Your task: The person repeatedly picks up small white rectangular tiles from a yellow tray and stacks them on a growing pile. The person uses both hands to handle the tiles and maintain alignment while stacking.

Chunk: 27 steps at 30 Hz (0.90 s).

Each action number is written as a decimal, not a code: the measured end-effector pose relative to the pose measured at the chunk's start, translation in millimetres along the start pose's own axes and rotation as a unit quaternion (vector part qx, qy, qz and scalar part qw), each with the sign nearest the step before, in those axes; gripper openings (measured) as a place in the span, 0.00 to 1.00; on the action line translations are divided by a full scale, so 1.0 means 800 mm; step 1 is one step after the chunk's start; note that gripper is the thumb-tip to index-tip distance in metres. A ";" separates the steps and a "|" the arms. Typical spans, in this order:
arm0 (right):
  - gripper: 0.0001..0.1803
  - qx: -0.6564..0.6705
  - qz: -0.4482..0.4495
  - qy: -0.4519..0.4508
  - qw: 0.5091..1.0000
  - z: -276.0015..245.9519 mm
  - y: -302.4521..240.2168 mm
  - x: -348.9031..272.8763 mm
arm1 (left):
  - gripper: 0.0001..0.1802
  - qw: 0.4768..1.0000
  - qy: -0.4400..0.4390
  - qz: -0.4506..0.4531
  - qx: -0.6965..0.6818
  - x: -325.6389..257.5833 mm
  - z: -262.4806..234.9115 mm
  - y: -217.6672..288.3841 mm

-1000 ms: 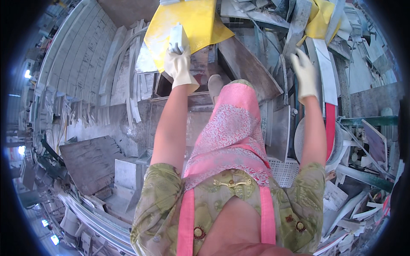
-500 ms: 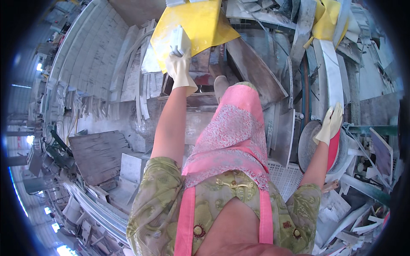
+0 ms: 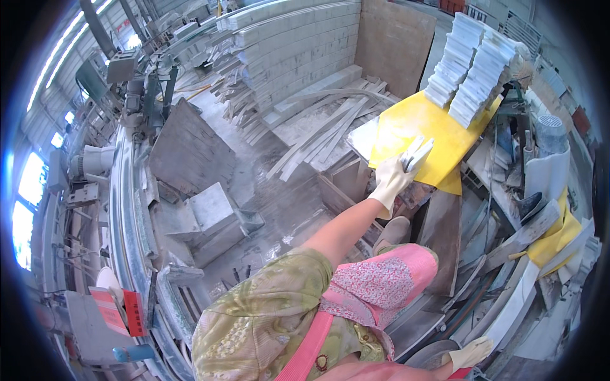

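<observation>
My left hand, in a cream rubber glove, is closed round a few narrow white stone pieces. It holds them above the near edge of a yellow sheet. Farther along that sheet stand two tall stacks of similar white stone pieces. Low at the right, my right hand wears a matching glove, its fingers stretched out and nothing visible in them. Its fingertips are near the lower end of a long white stone strip; whether they touch it I cannot tell.
Beyond the sheet rises a wall of stacked pale slabs, with loose long strips lying before it. A dark board leans at the left, near a pale block. Another yellow sheet drapes over rails at the right.
My view has swung to the left, so the yellow sheet and both hands appear farther right. My left hand still holds the white pieces. More of the white stacks now shows.
</observation>
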State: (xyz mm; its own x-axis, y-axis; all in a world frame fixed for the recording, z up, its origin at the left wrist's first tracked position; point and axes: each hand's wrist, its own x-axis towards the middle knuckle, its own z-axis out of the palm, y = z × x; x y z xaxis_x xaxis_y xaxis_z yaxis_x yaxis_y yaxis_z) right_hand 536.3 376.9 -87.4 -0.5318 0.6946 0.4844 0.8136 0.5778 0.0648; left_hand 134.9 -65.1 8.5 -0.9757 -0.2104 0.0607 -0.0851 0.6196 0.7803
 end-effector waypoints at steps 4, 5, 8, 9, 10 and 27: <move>0.29 -0.020 0.019 0.003 1.000 -0.010 -0.010 -0.008 | 0.23 1.000 0.008 0.007 -0.007 0.002 -0.001 0.001; 0.29 -0.023 0.022 0.004 0.999 -0.015 -0.013 -0.009 | 0.26 1.000 0.002 0.005 -0.004 0.004 0.000 0.001; 0.30 -0.029 0.011 0.006 1.000 -0.028 -0.018 -0.010 | 0.32 1.000 0.004 0.005 -0.005 0.005 0.005 0.000; 0.30 -0.020 0.019 -0.007 1.000 -0.030 -0.019 -0.010 | 0.34 0.999 0.033 0.005 -0.004 0.004 0.007 0.000; 0.31 -0.019 0.023 -0.015 0.999 -0.032 -0.020 -0.010 | 0.35 0.998 0.055 0.005 -0.005 0.003 0.011 0.000; 0.32 0.026 0.049 -0.009 0.998 -0.055 -0.030 -0.028 | 0.24 0.988 0.091 0.061 -0.111 0.013 0.040 -0.013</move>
State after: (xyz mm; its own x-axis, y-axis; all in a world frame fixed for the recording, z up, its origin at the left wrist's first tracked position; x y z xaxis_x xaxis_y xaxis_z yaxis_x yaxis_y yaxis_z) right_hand 539.4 328.4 -61.4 -0.4555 0.7558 0.4704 0.8484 0.5287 -0.0278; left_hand 119.6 -49.8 -19.0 -0.9221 -0.2885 0.2580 0.0973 0.4724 0.8760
